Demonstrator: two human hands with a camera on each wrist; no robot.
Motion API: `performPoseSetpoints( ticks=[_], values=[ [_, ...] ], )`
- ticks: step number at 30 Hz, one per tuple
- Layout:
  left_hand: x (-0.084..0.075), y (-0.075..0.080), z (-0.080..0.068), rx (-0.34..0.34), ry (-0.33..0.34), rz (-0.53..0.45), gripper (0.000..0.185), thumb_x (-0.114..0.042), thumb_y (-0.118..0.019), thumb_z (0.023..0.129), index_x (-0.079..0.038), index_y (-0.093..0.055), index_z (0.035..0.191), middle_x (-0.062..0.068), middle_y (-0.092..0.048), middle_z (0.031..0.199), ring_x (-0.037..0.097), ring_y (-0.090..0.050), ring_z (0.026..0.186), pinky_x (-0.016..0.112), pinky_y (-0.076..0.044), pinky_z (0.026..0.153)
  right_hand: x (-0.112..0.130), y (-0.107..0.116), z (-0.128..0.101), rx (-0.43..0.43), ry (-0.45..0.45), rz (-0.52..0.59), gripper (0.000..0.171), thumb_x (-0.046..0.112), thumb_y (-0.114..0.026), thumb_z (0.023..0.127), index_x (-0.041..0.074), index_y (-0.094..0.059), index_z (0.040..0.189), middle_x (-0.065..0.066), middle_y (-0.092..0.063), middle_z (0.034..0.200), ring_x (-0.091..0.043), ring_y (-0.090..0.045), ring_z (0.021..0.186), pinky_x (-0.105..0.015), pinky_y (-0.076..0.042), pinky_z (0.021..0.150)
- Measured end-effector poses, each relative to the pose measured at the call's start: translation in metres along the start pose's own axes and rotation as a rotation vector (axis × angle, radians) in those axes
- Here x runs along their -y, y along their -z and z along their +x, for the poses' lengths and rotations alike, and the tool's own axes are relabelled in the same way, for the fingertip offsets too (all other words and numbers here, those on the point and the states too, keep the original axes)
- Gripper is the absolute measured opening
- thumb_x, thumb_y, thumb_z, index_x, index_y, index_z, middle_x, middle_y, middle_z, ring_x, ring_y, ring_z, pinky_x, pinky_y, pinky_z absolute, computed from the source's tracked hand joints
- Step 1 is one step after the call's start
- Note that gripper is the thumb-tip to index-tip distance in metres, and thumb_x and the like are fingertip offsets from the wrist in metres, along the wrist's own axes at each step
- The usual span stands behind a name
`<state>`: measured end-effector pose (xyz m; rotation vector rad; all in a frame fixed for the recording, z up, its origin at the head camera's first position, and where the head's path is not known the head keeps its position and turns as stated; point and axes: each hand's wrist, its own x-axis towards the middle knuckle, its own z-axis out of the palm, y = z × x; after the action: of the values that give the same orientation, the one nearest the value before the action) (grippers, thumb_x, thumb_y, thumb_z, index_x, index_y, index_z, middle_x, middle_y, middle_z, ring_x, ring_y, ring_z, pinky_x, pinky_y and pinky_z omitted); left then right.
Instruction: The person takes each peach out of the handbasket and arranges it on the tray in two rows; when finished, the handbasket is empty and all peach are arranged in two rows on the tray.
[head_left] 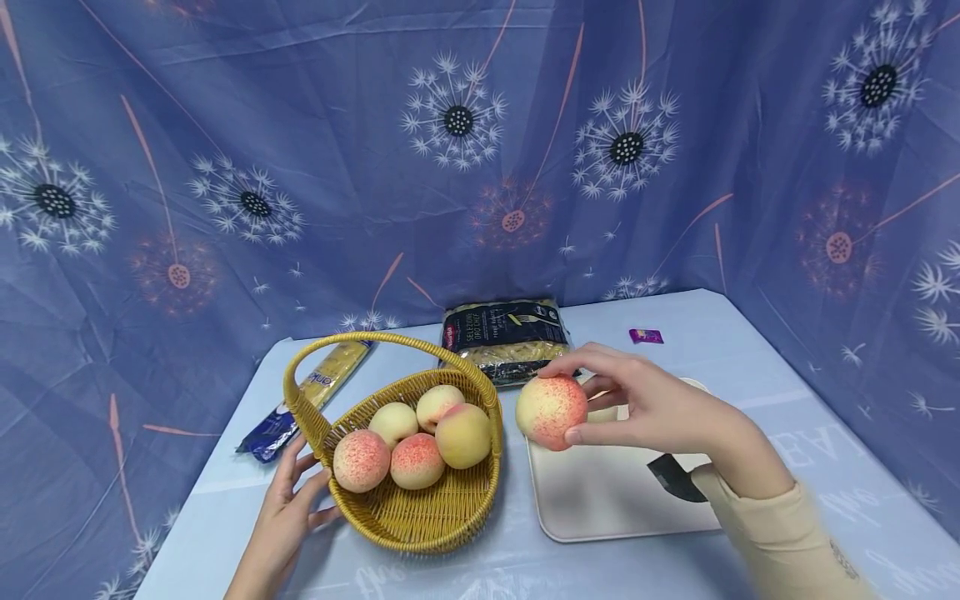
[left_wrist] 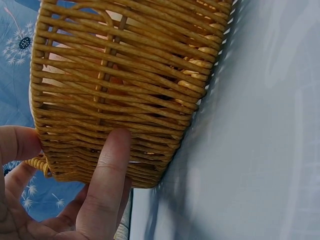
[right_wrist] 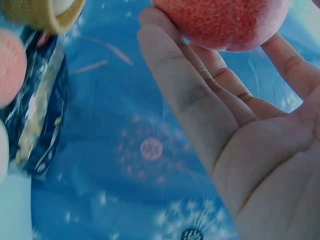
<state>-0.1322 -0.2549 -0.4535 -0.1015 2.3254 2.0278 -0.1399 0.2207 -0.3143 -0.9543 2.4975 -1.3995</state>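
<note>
A: Report the state of both hands.

B: The right hand (head_left: pixel 660 408) holds a peach (head_left: pixel 551 411) between curled fingertips and thumb, clear of the surface and just right of the basket (head_left: pixel 420 500). The right wrist view confirms it: fingertips (right_wrist: pixel 155 25) press the peach (right_wrist: pixel 220 20) from the sides and the palm stays off it. The left hand (head_left: pixel 288 512) rests against the basket's near-left wall with straight fingers; the left wrist view shows one finger (left_wrist: pixel 107 175) laid flat on the weave (left_wrist: pixel 125 75) and nothing enclosed.

A: Location of the remaining items, referenced to the basket?

B: Five more peaches (head_left: pixel 416 437) lie inside it, touching one another. A cream cutting board (head_left: pixel 600 500) lies just to its right, under the held peach, and carries a dark object (head_left: pixel 675 477) partly hidden by the sleeve; I cannot tell what it is. Behind the basket lies a dark pasta bag (head_left: pixel 506 340); behind and to its left, a long spaghetti packet (head_left: pixel 307 400). A small purple wrapper (head_left: pixel 646 336) lies well behind and to the right. All of it stands on the pale blue bench (head_left: pixel 825 467).

A: Handling notes for the peach?

B: Judgement only: it looks light and rounded with a matte, non-slip skin, and may be soft or easily bruised. Grip across its widest part with several fingertips opposed by the thumb, with moderate pressure. The basket appears stiff and light; steady it at the wall or take the handle (head_left: pixel 360 340).
</note>
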Motion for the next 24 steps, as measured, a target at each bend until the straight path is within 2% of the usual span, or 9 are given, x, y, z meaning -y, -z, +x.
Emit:
performPoseSetpoints(
  ticks=[9, 12, 18, 24],
  values=[
    [0.001, 0.000, 0.000, 0.003, -0.005, -0.005, 0.069, -0.019, -0.053, 0.114, -0.027, -0.017, 0.172, 0.026, -0.025, 0.163, 0.005, -0.066, 0.108, 0.039, -0.067, 0.082, -0.028, 0.024, -0.022, -0.109, -0.078, 0.013, 0.061, 0.017, -0.088, 0.091, 0.023, -0.060, 0.145, -0.004, -0.055, 0.146, -0.017, -0.076, 0.108, -0.032, -0.064, 0.095],
    [0.002, 0.001, 0.001, 0.006, -0.010, -0.005, 0.068, -0.019, -0.053, 0.114, -0.027, -0.018, 0.172, 0.026, -0.025, 0.163, 0.005, -0.066, 0.108, 0.039, -0.067, 0.082, -0.040, 0.032, -0.028, -0.154, -0.119, -0.016, 0.060, 0.018, -0.087, 0.092, 0.023, -0.060, 0.145, -0.004, -0.056, 0.148, -0.016, -0.076, 0.107, -0.030, -0.064, 0.093],
    [0.004, 0.001, 0.001, 0.012, -0.029, -0.004, 0.067, -0.019, -0.053, 0.114, -0.027, -0.019, 0.171, 0.026, -0.024, 0.163, 0.006, -0.066, 0.110, 0.040, -0.067, 0.082, -0.065, 0.047, -0.041, -0.212, -0.220, -0.052, 0.061, 0.021, -0.084, 0.096, 0.021, -0.057, 0.150, -0.008, -0.049, 0.161, -0.010, -0.076, 0.105, -0.027, -0.064, 0.088],
    [0.004, 0.001, 0.001, 0.013, -0.028, -0.002, 0.068, -0.020, -0.053, 0.114, -0.028, -0.018, 0.172, 0.026, -0.024, 0.163, 0.006, -0.066, 0.110, 0.040, -0.067, 0.082, -0.090, 0.059, -0.049, -0.237, -0.277, -0.129, 0.059, 0.024, -0.083, 0.097, 0.018, -0.058, 0.149, -0.014, -0.059, 0.143, -0.011, -0.078, 0.098, -0.024, -0.061, 0.087]
  ],
)
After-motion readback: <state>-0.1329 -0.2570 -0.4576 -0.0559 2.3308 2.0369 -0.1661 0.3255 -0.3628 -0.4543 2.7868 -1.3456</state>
